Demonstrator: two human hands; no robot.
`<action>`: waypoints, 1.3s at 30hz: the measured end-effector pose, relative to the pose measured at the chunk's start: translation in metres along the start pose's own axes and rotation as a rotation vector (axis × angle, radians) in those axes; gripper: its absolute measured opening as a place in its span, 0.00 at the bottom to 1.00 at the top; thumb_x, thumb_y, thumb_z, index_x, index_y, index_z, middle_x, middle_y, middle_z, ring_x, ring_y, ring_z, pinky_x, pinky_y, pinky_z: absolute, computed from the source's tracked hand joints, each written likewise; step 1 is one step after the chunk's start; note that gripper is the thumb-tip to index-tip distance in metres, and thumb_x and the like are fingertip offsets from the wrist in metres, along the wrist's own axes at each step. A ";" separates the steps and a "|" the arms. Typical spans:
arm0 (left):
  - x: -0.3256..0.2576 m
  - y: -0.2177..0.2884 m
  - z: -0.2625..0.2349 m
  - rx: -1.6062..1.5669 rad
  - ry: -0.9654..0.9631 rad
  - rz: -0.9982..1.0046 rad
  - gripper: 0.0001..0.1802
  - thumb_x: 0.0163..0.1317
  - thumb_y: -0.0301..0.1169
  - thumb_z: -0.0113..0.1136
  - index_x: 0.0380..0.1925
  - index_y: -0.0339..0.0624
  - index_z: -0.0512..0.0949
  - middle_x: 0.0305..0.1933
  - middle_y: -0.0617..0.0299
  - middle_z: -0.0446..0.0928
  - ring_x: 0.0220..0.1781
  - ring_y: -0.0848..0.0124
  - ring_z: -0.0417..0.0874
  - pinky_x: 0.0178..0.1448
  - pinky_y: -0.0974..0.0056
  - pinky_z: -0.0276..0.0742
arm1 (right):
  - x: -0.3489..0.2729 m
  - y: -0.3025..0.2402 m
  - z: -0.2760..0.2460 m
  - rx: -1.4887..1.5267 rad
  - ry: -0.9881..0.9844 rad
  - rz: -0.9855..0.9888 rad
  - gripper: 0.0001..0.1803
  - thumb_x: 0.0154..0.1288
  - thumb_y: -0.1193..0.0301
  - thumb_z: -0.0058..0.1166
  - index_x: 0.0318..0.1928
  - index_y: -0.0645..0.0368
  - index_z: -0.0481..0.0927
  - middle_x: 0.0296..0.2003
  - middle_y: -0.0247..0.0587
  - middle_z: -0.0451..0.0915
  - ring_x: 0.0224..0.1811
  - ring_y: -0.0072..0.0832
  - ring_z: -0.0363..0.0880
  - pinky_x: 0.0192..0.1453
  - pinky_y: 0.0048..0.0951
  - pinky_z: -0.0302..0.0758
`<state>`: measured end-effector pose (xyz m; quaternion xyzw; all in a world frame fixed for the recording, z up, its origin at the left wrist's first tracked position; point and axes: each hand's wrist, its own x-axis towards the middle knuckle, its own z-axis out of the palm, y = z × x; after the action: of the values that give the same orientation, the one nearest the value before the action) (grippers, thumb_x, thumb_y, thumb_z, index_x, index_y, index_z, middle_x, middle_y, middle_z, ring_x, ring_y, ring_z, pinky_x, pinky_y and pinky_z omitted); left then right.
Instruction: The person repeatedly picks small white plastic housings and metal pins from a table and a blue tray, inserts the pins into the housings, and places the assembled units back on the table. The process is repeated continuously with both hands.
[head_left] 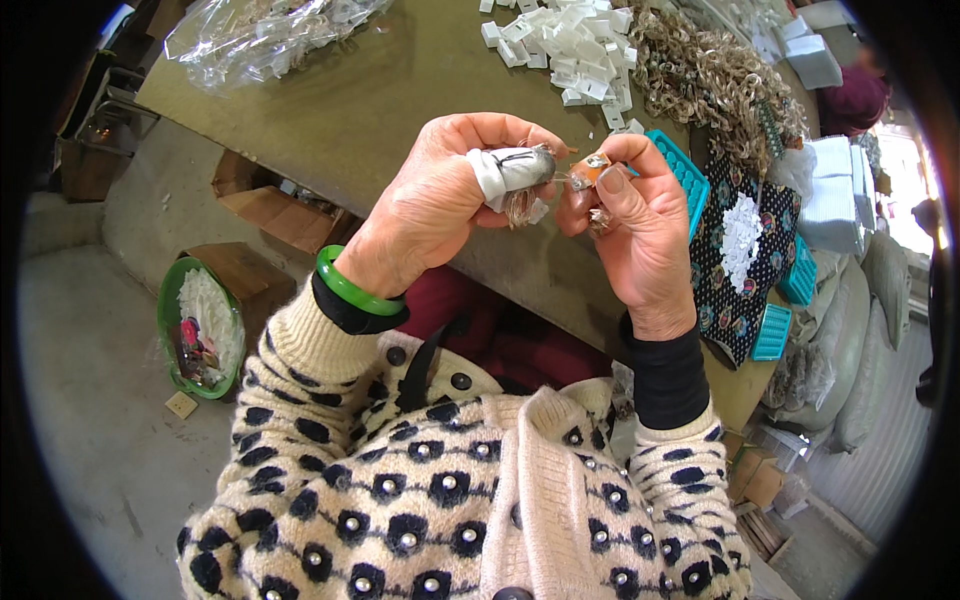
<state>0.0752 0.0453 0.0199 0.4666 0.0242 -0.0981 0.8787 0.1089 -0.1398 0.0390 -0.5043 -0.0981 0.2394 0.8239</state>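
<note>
Far out to the left of the hands, down on the floor, a green basin (172, 300) held white scraps and a few small coloured items, with brown cardboard boxes (250, 275) between it and the counter (380, 100). Up and left of the hands, a clear plastic bag (262, 35) of small pale pieces lay on the counter.

The left hand (440, 205), with a green bangle (352, 290) at its wrist, was curled, not spread. Its thumb, wrapped in white tape (493, 172), pressed a small dark metal tool (532, 165) against the fingers. The tool's long axis ran roughly level, left to right, and its narrow tip pointed right toward the other hand. A pale tuft hung just below this grip; what it was could not be told.

The right hand (640, 235) met the left above the near edge of the counter. Its thumb and forefinger pinched a small orange piece (590, 170) with a shiny metal part on it, touching the tool's tip. Something small and glittering sat lower in the same hand, too small to make out.

Above the hands lay a heap of small white blocks (570, 45). To the right of that lay a tangle of brownish metal loops (715, 75), then turquoise trays (685, 170), a dark patterned cloth (745, 255) and stacked white boxes (830, 190).
</note>
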 end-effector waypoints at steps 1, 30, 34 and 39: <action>0.000 0.002 0.001 0.024 -0.006 0.011 0.13 0.62 0.33 0.62 0.42 0.36 0.81 0.30 0.64 0.82 0.28 0.82 0.81 0.25 0.79 0.72 | 0.001 -0.001 -0.001 0.046 -0.019 0.027 0.10 0.69 0.68 0.57 0.42 0.61 0.74 0.32 0.37 0.80 0.27 0.25 0.78 0.33 0.25 0.74; 0.009 0.033 -0.003 0.594 -0.042 0.096 0.08 0.59 0.24 0.63 0.37 0.31 0.83 0.26 0.64 0.80 0.25 0.80 0.75 0.29 0.73 0.72 | -0.005 -0.005 0.007 -0.352 0.125 -0.101 0.09 0.63 0.80 0.59 0.43 0.62 0.74 0.29 0.36 0.80 0.27 0.17 0.77 0.30 0.18 0.73; 0.007 0.036 -0.006 0.442 -0.018 0.014 0.10 0.62 0.27 0.64 0.42 0.33 0.82 0.31 0.63 0.82 0.30 0.79 0.82 0.34 0.75 0.78 | -0.005 -0.010 -0.002 -0.253 0.074 -0.060 0.07 0.64 0.77 0.58 0.42 0.61 0.75 0.31 0.38 0.81 0.27 0.18 0.75 0.32 0.19 0.71; 0.007 0.064 -0.008 0.256 0.034 0.091 0.12 0.65 0.29 0.60 0.45 0.35 0.80 0.34 0.61 0.82 0.29 0.80 0.80 0.30 0.76 0.76 | -0.006 -0.009 0.001 -0.247 0.175 -0.035 0.07 0.65 0.76 0.58 0.42 0.61 0.76 0.30 0.37 0.80 0.26 0.18 0.74 0.30 0.18 0.69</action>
<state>0.0949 0.0858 0.0668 0.5772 0.0051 -0.0527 0.8149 0.1060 -0.1450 0.0475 -0.6189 -0.0631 0.1662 0.7651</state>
